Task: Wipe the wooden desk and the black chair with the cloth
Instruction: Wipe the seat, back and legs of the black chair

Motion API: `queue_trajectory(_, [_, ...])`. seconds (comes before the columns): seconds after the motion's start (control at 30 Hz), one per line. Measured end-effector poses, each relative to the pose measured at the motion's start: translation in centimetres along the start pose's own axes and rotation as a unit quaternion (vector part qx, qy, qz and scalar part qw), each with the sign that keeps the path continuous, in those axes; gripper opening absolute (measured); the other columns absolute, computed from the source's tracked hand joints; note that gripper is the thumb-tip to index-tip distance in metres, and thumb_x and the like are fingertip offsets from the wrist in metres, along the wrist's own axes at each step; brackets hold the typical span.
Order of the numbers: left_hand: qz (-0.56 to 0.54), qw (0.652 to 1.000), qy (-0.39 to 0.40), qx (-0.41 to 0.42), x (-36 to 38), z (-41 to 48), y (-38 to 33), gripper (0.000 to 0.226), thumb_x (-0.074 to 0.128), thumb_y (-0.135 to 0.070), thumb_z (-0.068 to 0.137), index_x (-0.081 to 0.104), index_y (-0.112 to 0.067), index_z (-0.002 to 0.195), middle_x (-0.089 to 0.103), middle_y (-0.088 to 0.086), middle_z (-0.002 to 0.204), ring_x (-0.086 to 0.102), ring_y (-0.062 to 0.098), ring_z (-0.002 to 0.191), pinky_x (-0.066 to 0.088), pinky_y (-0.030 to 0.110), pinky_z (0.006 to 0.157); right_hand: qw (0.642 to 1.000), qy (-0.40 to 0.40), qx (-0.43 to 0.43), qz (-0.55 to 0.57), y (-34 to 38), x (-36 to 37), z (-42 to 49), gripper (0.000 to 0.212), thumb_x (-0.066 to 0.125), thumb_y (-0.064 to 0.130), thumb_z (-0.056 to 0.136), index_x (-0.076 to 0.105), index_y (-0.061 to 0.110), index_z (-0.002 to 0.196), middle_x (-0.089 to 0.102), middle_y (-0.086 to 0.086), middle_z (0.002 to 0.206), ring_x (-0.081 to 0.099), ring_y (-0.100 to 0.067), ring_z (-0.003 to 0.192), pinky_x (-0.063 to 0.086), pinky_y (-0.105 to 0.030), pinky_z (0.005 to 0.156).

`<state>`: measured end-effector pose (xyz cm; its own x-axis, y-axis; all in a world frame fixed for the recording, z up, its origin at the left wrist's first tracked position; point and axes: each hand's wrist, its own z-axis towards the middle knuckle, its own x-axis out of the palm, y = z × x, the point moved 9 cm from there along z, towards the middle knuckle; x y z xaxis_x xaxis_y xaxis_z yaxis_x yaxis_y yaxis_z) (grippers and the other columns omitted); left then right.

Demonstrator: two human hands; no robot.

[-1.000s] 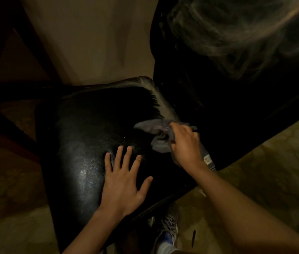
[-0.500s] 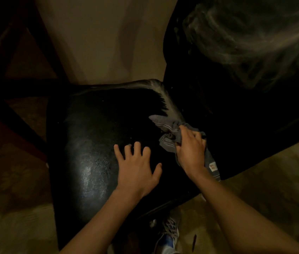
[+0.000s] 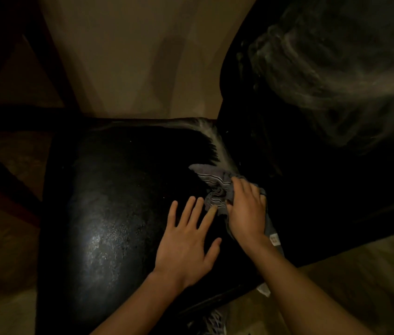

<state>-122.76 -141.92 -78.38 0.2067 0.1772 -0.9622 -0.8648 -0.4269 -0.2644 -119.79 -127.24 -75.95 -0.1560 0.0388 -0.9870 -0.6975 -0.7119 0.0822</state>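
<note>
From here I see the left hand (image 3: 186,240) lying flat on the seat of the black chair (image 3: 118,213), fingers spread and holding nothing. Just beside it, the right hand (image 3: 246,211) grips the bunched grey striped cloth (image 3: 212,187) and presses it onto the seat's right edge, next to the backrest (image 3: 312,177) (pale dusty smears streak that). A white label (image 3: 273,239) shows on the cloth's tail below the wrist.

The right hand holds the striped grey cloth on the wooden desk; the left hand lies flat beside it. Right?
No: the head view shows the right hand holding the striped grey cloth on the black chair seat; the left hand lies flat beside it.
</note>
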Motion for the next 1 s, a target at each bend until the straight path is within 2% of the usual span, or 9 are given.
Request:
queue_trajectory(0.1, [-0.013, 1.0, -0.007, 0.003, -0.1, 0.0, -0.1, 0.079, 0.022, -0.063, 0.099, 0.0, -0.019, 0.16, 0.007, 0.005, 0.168, -0.004, 0.022, 0.155, 0.005, 0.055, 0.123, 1.0, 0.005, -0.007, -0.002, 0.6, 0.4, 2.1, 0.065, 0.069, 0.022, 0.089, 0.04, 0.015, 0.147, 0.05, -0.004, 0.144, 0.042, -0.029, 0.134, 0.034, -0.044, 0.108])
queue_trajectory(0.17, [-0.012, 1.0, -0.006, 0.0, -0.1, 0.1, 0.0, 0.08, 0.024, -0.064, 0.098, 0.008, -0.017, 0.16, 0.012, 0.005, 0.167, 0.0, 0.023, 0.155, 0.009, 0.056, 0.123, 1.0, 0.006, -0.014, 0.006, 1.2, 0.6, 3.5, 0.065, 0.069, 0.021, 0.089, 0.04, 0.014, 0.147, 0.05, -0.005, 0.144, 0.042, -0.029, 0.135, 0.033, -0.045, 0.108])
queue_trajectory(0.27, [-0.01, 1.0, 0.008, 0.005, 0.4, 0.2, 0.0, 0.073, 0.03, -0.064, 0.097, 0.033, -0.02, 0.155, 0.024, 0.009, 0.164, 0.011, 0.027, 0.154, 0.018, 0.059, 0.12, 1.0, 0.013, -0.025, 0.014, 1.9, 0.9, 5.6, 0.064, 0.067, 0.02, 0.091, 0.038, 0.015, 0.147, 0.049, -0.005, 0.144, 0.041, -0.028, 0.135, 0.033, -0.043, 0.109])
queue_trajectory(0.37, [-0.008, 1.0, 0.002, 0.015, 0.5, 0.2, -0.1, 0.069, 0.033, -0.064, 0.097, 0.042, -0.022, 0.151, 0.029, 0.01, 0.162, 0.017, 0.028, 0.153, 0.02, 0.06, 0.118, 0.999, 0.01, -0.036, 0.016, 2.7, 1.1, 7.3, 0.062, 0.065, 0.019, 0.092, 0.038, 0.015, 0.147, 0.049, -0.005, 0.144, 0.041, -0.027, 0.135, 0.032, -0.042, 0.109])
queue_trajectory(0.63, [-0.003, 1.0, -0.021, 0.021, 0.5, 0.7, 0.1, 0.069, 0.043, -0.065, 0.092, 0.051, -0.022, 0.145, 0.039, 0.011, 0.157, 0.03, 0.029, 0.149, 0.018, 0.058, 0.114, 0.999, 0.0, -0.03, 0.029, 4.1, 1.8, 11.2, 0.052, 0.065, 0.019, 0.092, 0.044, 0.017, 0.139, 0.054, -0.006, 0.139, 0.045, -0.029, 0.131, 0.032, -0.043, 0.107])
queue_trajectory(1.0, [-0.034, 0.999, -0.01, 0.0, 0.6, 0.8, 0.3, 0.07, 0.039, -0.066, 0.092, 0.045, -0.025, 0.149, 0.034, 0.009, 0.16, 0.021, 0.026, 0.152, 0.011, 0.057, 0.119, 0.999, 0.003, -0.035, 0.03, 5.5, 2.5, 14.1, 0.049, 0.066, 0.018, 0.091, 0.045, 0.018, 0.136, 0.056, -0.006, 0.136, 0.047, -0.031, 0.128, 0.035, -0.043, 0.102])
